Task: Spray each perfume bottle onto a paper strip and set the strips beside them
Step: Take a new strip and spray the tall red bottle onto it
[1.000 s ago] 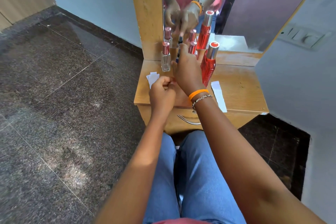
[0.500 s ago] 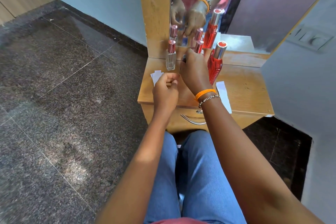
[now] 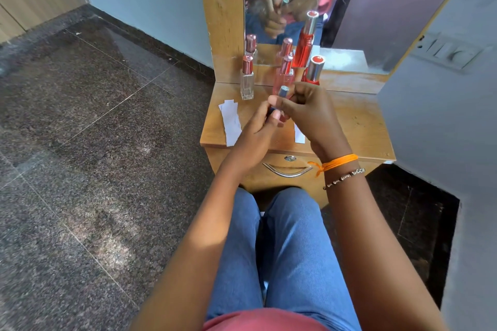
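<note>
Both arms reach forward, left hand (image 3: 262,126) and right hand (image 3: 309,113) curled closed, touching.

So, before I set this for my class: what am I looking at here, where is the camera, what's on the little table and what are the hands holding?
There is no machine here. The camera sits on a person's head and looks down, so you see their own arms and blue-jeaned knees. They sit at a small wooden dressing table with a mirror behind it, which repeats the hands and bottles.

On the table stand a clear bottle, a pink bottle and a red bottle, the last partly hidden by the hand. White paper strips lie at the left edge; another strip shows under the hands.

The left hand and the right hand together hold a small dark bottle with a silvery cap above the table.
</note>
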The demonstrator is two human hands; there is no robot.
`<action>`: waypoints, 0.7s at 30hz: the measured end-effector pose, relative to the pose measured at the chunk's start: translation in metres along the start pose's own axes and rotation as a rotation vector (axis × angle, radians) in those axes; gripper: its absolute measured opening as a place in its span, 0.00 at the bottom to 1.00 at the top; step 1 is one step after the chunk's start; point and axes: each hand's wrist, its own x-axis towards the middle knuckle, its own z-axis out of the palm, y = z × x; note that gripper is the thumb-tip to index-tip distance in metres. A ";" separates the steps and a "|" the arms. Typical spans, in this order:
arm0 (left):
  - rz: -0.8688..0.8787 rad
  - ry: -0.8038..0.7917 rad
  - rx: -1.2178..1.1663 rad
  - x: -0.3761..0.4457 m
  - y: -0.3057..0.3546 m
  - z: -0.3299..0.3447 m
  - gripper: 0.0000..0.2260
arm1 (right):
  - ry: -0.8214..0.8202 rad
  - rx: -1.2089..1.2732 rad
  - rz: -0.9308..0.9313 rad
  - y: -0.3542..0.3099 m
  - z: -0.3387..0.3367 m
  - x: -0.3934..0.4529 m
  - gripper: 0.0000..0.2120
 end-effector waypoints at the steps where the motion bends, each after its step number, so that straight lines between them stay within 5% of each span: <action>1: 0.005 0.025 -0.042 -0.001 0.002 0.003 0.10 | -0.006 0.062 0.007 -0.002 0.000 -0.003 0.11; 9: 0.017 0.293 -0.178 -0.004 0.015 0.015 0.11 | -0.022 0.294 -0.030 -0.016 0.002 -0.005 0.09; 16: -0.187 0.023 -0.619 -0.008 0.024 0.009 0.14 | -0.156 0.335 -0.036 -0.022 -0.010 -0.007 0.10; 21: -0.302 -0.355 -0.927 -0.019 0.014 0.005 0.17 | -0.144 0.518 -0.018 -0.024 -0.033 0.001 0.13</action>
